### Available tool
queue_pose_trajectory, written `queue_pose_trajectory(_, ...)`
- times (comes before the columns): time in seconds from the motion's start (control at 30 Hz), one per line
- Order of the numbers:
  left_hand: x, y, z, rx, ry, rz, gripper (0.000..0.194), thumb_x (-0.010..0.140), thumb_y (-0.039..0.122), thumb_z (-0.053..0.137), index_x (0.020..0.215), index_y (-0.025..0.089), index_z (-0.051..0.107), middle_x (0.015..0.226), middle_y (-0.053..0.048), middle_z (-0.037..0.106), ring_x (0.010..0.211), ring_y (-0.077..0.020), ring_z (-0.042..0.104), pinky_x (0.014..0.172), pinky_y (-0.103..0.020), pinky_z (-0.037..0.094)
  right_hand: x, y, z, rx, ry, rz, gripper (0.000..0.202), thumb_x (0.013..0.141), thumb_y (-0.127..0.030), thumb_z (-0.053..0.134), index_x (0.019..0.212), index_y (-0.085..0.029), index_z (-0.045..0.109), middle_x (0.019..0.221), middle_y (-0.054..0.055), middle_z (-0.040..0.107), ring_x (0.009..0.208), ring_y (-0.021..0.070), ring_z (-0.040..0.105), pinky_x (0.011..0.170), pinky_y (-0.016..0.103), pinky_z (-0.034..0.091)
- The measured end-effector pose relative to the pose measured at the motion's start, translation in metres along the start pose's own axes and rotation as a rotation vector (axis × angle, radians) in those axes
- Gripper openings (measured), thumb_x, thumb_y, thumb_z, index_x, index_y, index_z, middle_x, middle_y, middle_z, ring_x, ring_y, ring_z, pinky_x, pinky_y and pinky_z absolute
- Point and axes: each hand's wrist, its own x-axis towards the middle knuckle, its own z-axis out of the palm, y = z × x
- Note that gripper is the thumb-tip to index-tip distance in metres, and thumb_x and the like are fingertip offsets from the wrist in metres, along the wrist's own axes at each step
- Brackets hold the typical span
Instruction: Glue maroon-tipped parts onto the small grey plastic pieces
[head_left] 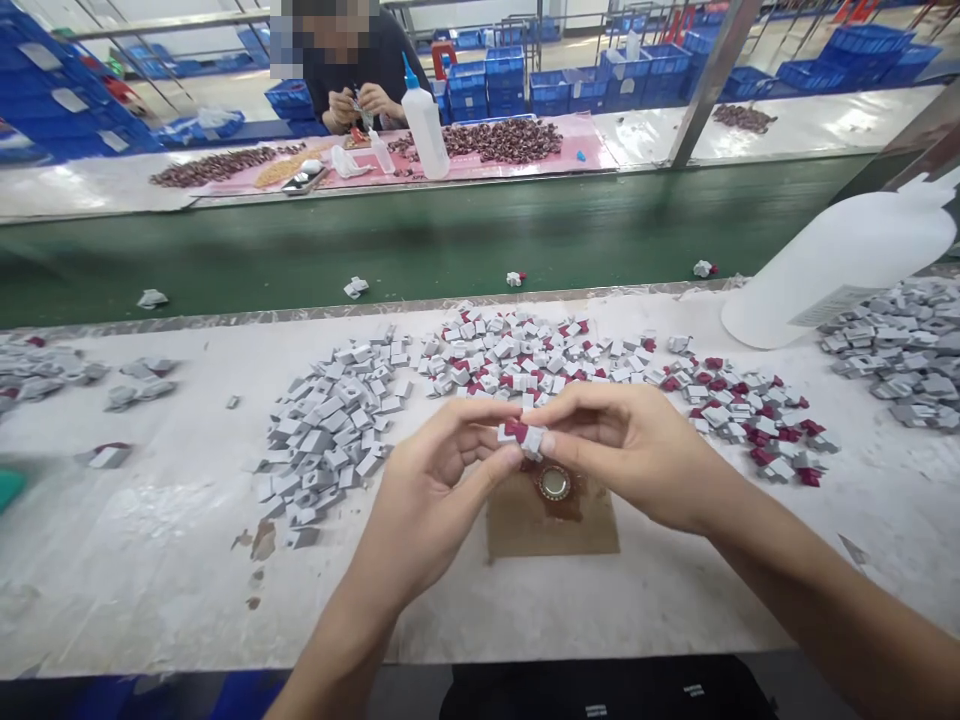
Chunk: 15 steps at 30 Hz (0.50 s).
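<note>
Between the fingertips of both hands is a small grey and dark-red plastic part [517, 431]. My left hand [442, 475] pinches its left side with thumb and forefinger. On the right side, my right hand [637, 445] grips it the same way. Just below the fingers, a bottle cap [554, 483] lies open side up on a brown cardboard square [551, 530]. Beyond the hands spreads a pile of grey and dark-red parts [517, 350]. Plain grey blocks [330, 430] are heaped to the left, and more grey and red pieces [750, 415] lie to the right.
A large white bottle [832, 260] leans at the right beside a grey heap [900, 350]. Behind the table runs a green conveyor belt [420, 240] carrying a few small parts. Across it, a person [360, 70] works near a squeeze bottle [426, 130].
</note>
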Motion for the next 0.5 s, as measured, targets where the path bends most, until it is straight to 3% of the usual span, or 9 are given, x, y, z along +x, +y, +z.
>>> queue_pose_trajectory(0.07,0.009,0.002,-0.01,0.061,0.041,0.068,0.025,0.1,0.018,0.084,0.122,0.031,0.084,0.113,-0.001,0.083,0.098,-0.0163,0.081,0.087,-0.027,0.071,0.02,-0.007,-0.005,0.021,-0.053,-0.018,0.01,0.095,-0.026,0.088,0.105,-0.025,0.086,0.102,0.004,0.087,0.094,0.0209,0.084,0.084,0.034,0.071)
queue_pose_trajectory(0.17,0.028,0.005,-0.027,0.117,0.066,0.071,0.015,0.101,0.023,0.083,0.115,0.028,0.082,0.109,-0.002,0.082,0.087,-0.0157,0.078,0.076,-0.028,0.067,0.065,-0.015,-0.014,-0.106,-0.111,-0.069,0.033,0.092,-0.021,0.089,0.124,-0.025,0.083,0.113,0.006,0.087,0.1,0.0229,0.084,0.086,0.036,0.071)
queue_pose_trajectory(0.23,0.046,0.005,-0.036,0.154,0.137,0.0,0.012,0.101,0.026,0.081,0.113,0.025,0.079,0.109,-0.003,0.082,0.079,-0.0153,0.075,0.067,-0.028,0.062,0.109,-0.015,-0.02,-0.366,-0.057,-0.087,0.042,0.099,-0.015,0.077,0.14,-0.025,0.08,0.129,0.01,0.086,0.102,0.0244,0.083,0.087,0.04,0.071)
queue_pose_trajectory(0.27,0.057,0.005,-0.039,0.183,0.186,-0.033,0.013,0.1,0.025,0.08,0.112,0.025,0.078,0.109,-0.004,0.082,0.079,-0.0156,0.074,0.066,-0.029,0.06,0.133,-0.013,-0.022,-0.548,0.034,-0.091,0.044,0.103,-0.01,0.068,0.143,-0.024,0.079,0.137,0.011,0.084,0.105,0.0249,0.083,0.091,0.042,0.071)
queue_pose_trajectory(0.33,0.083,0.003,-0.041,0.286,0.261,-0.075,0.013,0.097,0.02,0.078,0.109,0.023,0.075,0.109,-0.005,0.082,0.086,-0.0181,0.075,0.072,-0.031,0.06,0.182,-0.005,-0.024,-0.714,0.161,-0.096,0.05,0.105,-0.001,0.058,0.148,-0.019,0.077,0.153,0.017,0.077,0.129,0.0307,0.077,0.113,0.051,0.064)
queue_pose_trajectory(0.4,0.114,0.0,-0.035,0.417,0.273,-0.095,0.012,0.095,0.016,0.076,0.105,0.023,0.073,0.107,-0.006,0.081,0.094,-0.0209,0.076,0.081,-0.033,0.061,0.224,0.004,-0.025,-0.816,0.186,-0.094,0.042,0.109,-0.009,0.066,0.149,-0.02,0.076,0.162,0.017,0.07,0.145,0.0339,0.068,0.125,0.058,0.056)
queue_pose_trajectory(0.5,0.162,-0.005,-0.018,0.526,0.233,-0.113,0.013,0.094,0.011,0.073,0.099,0.023,0.069,0.1,-0.005,0.08,0.095,-0.0224,0.075,0.086,-0.036,0.058,0.262,0.015,-0.033,-0.948,0.171,-0.065,0.04,0.111,-0.037,0.081,0.146,-0.021,0.074,0.155,0.013,0.073,0.136,0.0323,0.074,0.115,0.058,0.064)
